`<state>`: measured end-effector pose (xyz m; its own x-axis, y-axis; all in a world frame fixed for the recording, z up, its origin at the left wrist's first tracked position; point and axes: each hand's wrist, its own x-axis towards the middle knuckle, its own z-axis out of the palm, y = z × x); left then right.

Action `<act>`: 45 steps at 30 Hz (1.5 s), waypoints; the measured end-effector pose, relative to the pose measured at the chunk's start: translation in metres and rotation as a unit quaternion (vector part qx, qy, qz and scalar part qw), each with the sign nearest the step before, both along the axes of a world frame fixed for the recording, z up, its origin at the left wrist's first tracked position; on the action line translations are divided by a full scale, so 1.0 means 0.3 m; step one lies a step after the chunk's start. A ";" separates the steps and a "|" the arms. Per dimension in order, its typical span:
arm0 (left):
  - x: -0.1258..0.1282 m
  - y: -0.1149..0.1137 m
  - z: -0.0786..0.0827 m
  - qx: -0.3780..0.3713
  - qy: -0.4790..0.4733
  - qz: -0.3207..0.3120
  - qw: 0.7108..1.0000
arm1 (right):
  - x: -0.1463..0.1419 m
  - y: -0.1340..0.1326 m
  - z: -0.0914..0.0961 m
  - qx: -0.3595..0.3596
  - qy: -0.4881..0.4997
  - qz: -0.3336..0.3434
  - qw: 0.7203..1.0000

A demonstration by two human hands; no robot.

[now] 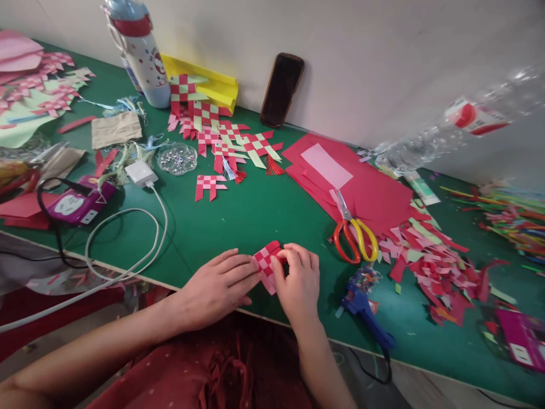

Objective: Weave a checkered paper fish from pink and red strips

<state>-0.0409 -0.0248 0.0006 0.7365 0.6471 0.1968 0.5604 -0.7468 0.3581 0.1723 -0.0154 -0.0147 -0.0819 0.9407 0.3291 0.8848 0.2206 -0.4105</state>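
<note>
A small checkered woven paper fish [264, 262], red and pink, is between my hands near the table's front edge. My left hand [221, 284] holds its left side, fingers extended together over the edge and thumb low. With thumb and curled fingers, my right hand [298, 275] pinches the upper right side. Part of the weave is hidden under the fingers. Farther back lie another pink and red woven fish [209, 186] and a pile of red, pink and pale green ones [221, 133], some with tassels. Scissors [353, 233] with red and yellow handles rest right of my right hand.
A blue glue gun [366, 309] and paper scraps [438, 272] are at right. Red paper sheets [366, 182] lie behind the scissors. A white cable [123, 213], a clear dish of small beads [177, 158] and a drink bottle [147, 62] stand left. A phone [281, 90] leans on the wall.
</note>
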 end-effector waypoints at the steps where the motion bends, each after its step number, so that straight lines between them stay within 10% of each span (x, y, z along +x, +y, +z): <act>1: 0.002 -0.009 -0.008 -0.003 0.016 -0.005 1.000 | -0.002 -0.001 0.000 -0.001 0.000 0.000 1.000; 12: 0.000 -0.014 -0.038 0.050 0.058 -0.020 0.997 | 0.022 0.007 0.024 0.040 0.032 -0.024 0.998; 24: 0.000 -0.009 -0.045 0.072 0.035 -0.030 0.996 | -0.023 0.063 0.078 -0.049 -0.125 0.159 0.978; 45: 0.002 -0.002 -0.032 0.059 0.021 -0.028 0.998 | -0.023 0.113 0.084 -0.089 -0.132 0.230 0.960</act>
<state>-0.0404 -0.0252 -0.0088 0.7806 0.5783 0.2370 0.5289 -0.8133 0.2424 0.1653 0.0186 0.0106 -0.5605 0.8246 0.0761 0.7893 0.5598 -0.2524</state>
